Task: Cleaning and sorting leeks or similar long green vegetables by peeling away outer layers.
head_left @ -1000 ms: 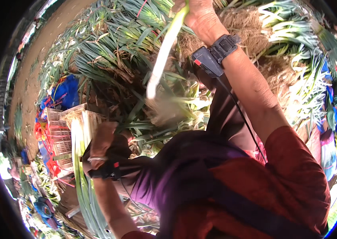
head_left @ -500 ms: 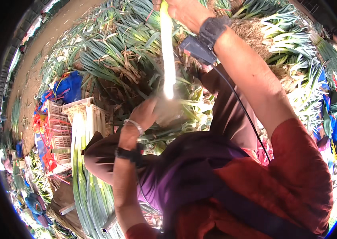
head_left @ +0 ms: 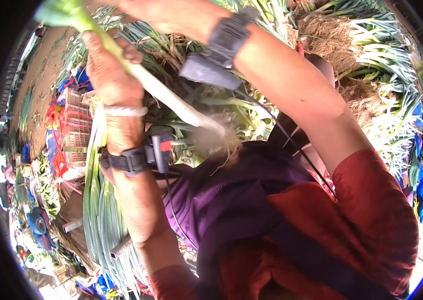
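Note:
A leek [head_left: 164, 96] slants across in front of me, its green top at the upper left and its stringy root end close above my lap. Its white shaft is partly blurred. My left hand [head_left: 114, 75] is closed around the leek where the white turns green. Beyond it, my right hand [head_left: 139, 11] reaches to the upper left beside the leek's green top; its fingers are smeared and partly cut off by the picture's edge. A bundle of trimmed leeks [head_left: 102, 220] lies to the left of my left forearm.
Heaps of leeks with brown roots [head_left: 327, 42] lie at the far right, and more leafy leeks spread ahead. At the left stands a pale plastic crate [head_left: 75, 131] with red ties near it. Loose leaves [head_left: 244, 120] lie before my lap. Cabled devices sit at both wrists.
The leek has swung from hanging upright to a slant, its root end nearer my lap. My left hand has risen from low down to grip it. My right hand has moved left.

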`<act>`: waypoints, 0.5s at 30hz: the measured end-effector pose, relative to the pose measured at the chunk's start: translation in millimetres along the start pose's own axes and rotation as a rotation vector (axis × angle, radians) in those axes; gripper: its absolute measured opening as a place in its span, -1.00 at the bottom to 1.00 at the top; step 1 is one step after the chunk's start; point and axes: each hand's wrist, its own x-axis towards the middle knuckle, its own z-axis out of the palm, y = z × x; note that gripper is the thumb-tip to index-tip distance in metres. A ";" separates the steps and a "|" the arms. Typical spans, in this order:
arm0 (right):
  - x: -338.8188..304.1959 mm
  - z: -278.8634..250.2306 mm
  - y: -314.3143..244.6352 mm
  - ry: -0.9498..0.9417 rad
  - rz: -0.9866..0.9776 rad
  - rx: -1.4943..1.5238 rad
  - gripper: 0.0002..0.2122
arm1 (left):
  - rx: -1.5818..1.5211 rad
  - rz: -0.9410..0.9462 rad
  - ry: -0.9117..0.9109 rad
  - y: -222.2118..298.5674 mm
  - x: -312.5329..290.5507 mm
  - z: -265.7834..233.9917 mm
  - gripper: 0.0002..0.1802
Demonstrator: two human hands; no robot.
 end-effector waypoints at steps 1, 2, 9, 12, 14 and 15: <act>-7.5 -15.1 9.2 -0.149 0.024 0.043 -0.53 | -0.072 -0.052 -0.025 5.3 8.2 -15.8 -0.40; -15.4 -32.8 16.4 -0.292 0.053 0.077 -0.52 | -0.126 -0.113 -0.063 11.3 13.8 -26.3 -0.39; -114.2 9.7 26.5 -0.743 0.563 0.277 -0.68 | -0.391 -0.052 -0.194 28.6 30.5 -89.3 -0.41; -146.5 -5.1 60.0 -0.839 0.299 -0.298 -0.72 | -0.439 -0.049 -0.253 62.5 45.8 -140.1 -0.47; -161.4 -37.5 59.5 -1.057 0.427 -0.459 -0.80 | -0.395 0.049 -0.292 85.3 46.2 -191.2 -0.49; -173.7 -87.4 105.6 -1.077 0.151 -0.945 -0.87 | -0.461 0.024 -0.243 81.5 43.5 -161.5 -0.51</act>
